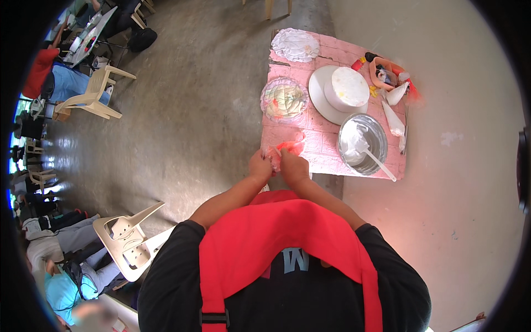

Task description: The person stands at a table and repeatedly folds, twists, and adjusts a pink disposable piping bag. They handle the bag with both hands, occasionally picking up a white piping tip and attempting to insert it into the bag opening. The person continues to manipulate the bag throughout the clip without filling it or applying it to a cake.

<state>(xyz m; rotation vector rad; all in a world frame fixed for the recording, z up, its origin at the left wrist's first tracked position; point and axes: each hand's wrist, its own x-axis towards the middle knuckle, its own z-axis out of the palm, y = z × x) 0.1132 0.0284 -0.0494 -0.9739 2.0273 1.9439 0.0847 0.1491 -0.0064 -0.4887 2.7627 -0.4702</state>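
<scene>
Piping bag (287, 148) w/ red icing is pinched btwn both hands at pink table (332, 160) near edge, left hand (260, 166) & right hand (293, 167) closed on it, long axis pointing away toward metal bowl (363, 143).

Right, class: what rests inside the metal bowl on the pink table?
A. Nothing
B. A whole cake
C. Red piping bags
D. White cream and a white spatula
D: the metal bowl holds white cream with a white spatula whose handle sticks out over the rim, while the white cake sits apart on its own stand.
</scene>
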